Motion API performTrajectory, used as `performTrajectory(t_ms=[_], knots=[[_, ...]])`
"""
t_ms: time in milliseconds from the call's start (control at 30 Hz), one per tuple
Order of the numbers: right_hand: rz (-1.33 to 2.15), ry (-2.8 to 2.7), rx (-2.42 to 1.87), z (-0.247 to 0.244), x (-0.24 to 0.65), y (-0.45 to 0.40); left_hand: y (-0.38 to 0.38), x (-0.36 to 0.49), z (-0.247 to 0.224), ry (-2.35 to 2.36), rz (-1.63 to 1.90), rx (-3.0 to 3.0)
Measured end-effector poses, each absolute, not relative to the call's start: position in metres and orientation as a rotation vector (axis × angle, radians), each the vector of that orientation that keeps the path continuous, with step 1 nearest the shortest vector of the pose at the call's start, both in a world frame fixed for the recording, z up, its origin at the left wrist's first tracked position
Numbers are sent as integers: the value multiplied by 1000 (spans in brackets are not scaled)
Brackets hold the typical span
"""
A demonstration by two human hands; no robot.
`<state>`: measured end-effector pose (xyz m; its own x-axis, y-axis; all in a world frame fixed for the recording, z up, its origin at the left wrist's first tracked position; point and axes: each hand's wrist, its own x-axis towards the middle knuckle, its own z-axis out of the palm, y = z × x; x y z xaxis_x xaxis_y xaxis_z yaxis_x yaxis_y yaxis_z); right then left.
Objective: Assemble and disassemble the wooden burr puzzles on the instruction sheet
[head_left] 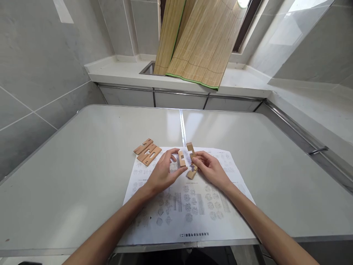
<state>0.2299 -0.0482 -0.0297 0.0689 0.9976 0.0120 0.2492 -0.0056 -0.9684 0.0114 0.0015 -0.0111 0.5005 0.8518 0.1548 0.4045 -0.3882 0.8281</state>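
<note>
Head view, facing forward-down, table (234, 136) seemingly near

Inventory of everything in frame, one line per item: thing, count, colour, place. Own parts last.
notched block: 1, light wood, in left hand
notched wood: one or more pieces, can't tell, light wood, in right hand
flat wooden pieces: apparently 3, reddish-brown, left of the left hand
printed sheet: 1, white with dark print, beneath hands
table: 1, pale grey, under sheet
seam strip: 1, silvery, across table
counter: 1, white, beyond table
sink: 1, grey, mostly behind mat
bamboo mat: one or two, unclear, tan with green edging, above counter
window frame: 1, dark, behind mat
wall tiles: many, grey, around
left hand: 1, above sheet
right hand: 1, above sheet
forearms: 2, bare, from lower edge
</note>
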Motion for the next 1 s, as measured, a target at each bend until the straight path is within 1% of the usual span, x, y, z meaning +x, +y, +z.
performTrajectory(t_ms=[233,467,600,733,1000], knots=[[895,-1435,-1487,-28,225,-50,4,5,-17,909,686,2149],[918,-1301,-1489,-29,225,-51,4,2,-17,854,635,2281],[780,-1282,-1605,-24,230,-52,3,2,-16,829,627,2345],[610,-1334,-1635,-21,234,-54,-1,7,-19,778,656,2396],[479,-1475,-1688,-26,235,-54,-4,17,-23,798,691,2420]])
